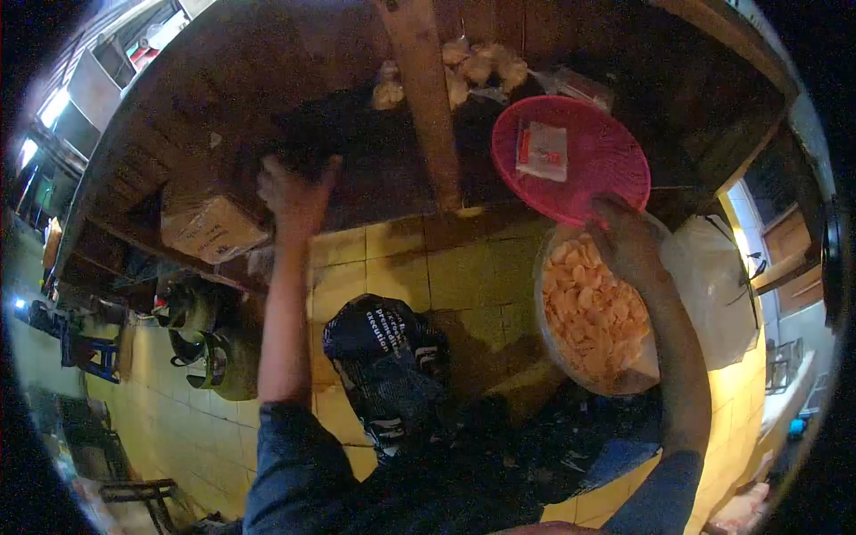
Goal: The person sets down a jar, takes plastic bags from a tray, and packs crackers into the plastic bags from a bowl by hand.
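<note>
My left hand (299, 192) reaches over the dark wooden surface with its fingers apart, holding nothing. Close by its left side sits a cardboard box (212, 229). My right hand (620, 236) grips the lower rim of a pink plastic basket (611, 147), which is tilted. Inside the basket lies a small white packet with red print (542, 152). Below the basket, partly behind my right forearm, is a large container of pale orange chips (593, 312).
Several small tied bags (481, 67) lie at the back of the wooden surface, beside a wooden post (423, 98). A large whitish plastic bag (713, 294) is at the right. Metal pots (214, 361) stand at the lower left.
</note>
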`<action>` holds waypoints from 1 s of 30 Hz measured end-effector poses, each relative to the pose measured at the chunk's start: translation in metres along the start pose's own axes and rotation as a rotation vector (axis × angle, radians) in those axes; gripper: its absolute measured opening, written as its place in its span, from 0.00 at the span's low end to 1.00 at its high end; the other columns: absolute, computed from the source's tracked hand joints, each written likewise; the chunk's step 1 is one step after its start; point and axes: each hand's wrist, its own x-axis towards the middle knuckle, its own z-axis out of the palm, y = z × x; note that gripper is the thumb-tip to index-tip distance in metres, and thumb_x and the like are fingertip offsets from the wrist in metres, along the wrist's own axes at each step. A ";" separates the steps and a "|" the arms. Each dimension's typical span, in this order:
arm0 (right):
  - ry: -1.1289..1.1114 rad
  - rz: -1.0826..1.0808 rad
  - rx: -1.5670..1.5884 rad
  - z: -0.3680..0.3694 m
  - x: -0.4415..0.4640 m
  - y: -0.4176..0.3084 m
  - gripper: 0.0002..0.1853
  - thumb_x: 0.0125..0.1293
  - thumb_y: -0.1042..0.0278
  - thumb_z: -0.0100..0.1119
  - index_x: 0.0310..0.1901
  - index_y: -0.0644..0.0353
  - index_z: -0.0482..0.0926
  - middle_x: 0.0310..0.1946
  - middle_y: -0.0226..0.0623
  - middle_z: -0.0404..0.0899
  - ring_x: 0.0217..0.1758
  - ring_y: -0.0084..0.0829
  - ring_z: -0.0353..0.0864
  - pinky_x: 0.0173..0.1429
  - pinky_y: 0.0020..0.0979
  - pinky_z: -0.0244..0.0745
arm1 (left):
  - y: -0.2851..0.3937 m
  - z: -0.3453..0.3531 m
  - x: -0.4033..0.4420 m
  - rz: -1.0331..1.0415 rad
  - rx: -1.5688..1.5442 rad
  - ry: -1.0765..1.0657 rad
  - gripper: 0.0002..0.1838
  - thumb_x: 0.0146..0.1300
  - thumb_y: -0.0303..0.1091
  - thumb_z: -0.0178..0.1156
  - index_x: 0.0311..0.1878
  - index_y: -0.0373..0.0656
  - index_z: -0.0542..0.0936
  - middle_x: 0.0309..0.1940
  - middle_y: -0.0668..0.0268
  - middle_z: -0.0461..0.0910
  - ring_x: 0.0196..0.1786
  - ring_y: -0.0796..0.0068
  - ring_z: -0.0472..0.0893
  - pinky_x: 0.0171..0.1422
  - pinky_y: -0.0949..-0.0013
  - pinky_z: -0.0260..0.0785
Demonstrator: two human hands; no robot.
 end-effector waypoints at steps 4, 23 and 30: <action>-0.093 0.026 0.015 0.059 0.047 0.031 0.14 0.57 0.70 0.56 0.46 0.61 0.73 0.41 0.48 0.76 0.45 0.47 0.78 0.46 0.43 0.74 | 0.071 -0.091 -0.062 0.778 -0.550 -0.483 0.20 0.51 0.43 0.67 0.44 0.43 0.76 0.41 0.53 0.77 0.47 0.53 0.76 0.54 0.55 0.67; 0.041 0.092 0.017 0.051 0.026 0.063 0.10 0.63 0.72 0.49 0.43 0.61 0.78 0.36 0.46 0.80 0.41 0.45 0.80 0.43 0.39 0.74 | 0.178 0.028 -0.175 1.043 -0.913 -0.936 0.17 0.59 0.32 0.55 0.53 0.45 0.73 0.41 0.53 0.79 0.43 0.51 0.79 0.49 0.51 0.70; 0.132 -0.079 -0.087 0.039 0.018 0.060 0.10 0.63 0.72 0.49 0.44 0.65 0.76 0.41 0.48 0.78 0.45 0.45 0.78 0.48 0.37 0.73 | 0.201 0.003 -0.185 0.883 -1.039 -0.993 0.15 0.58 0.29 0.55 0.50 0.42 0.73 0.46 0.56 0.77 0.45 0.52 0.78 0.47 0.56 0.72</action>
